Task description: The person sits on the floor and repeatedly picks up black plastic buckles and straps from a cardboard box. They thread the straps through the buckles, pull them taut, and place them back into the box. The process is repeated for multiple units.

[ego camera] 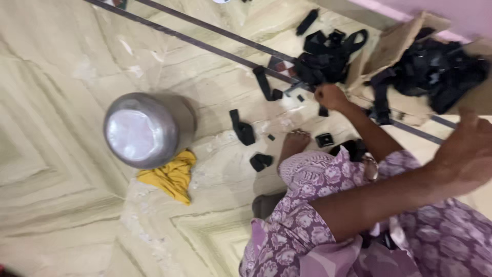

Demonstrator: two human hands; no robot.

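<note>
My left hand [330, 96] reaches out over the floor to a heap of black straps and buckles [328, 54]. Its fingers are curled on a small black strap piece [323, 110] at the edge of the heap. My right hand [469, 149] is close to the camera at the right edge, thumb up and fingers apart, holding nothing. It hovers just below an open cardboard box [394, 43] filled with more black straps [435, 72]. My bare foot [294, 141] and my purple flowered garment [333, 225] fill the lower right.
A round metal pot [146, 128] stands on the pale marble floor [61, 77] at left, with a yellow cloth [171, 177] beside it. Several loose black strap pieces [242, 128] lie near my foot. A dark floor track [205, 43] runs diagonally across the top.
</note>
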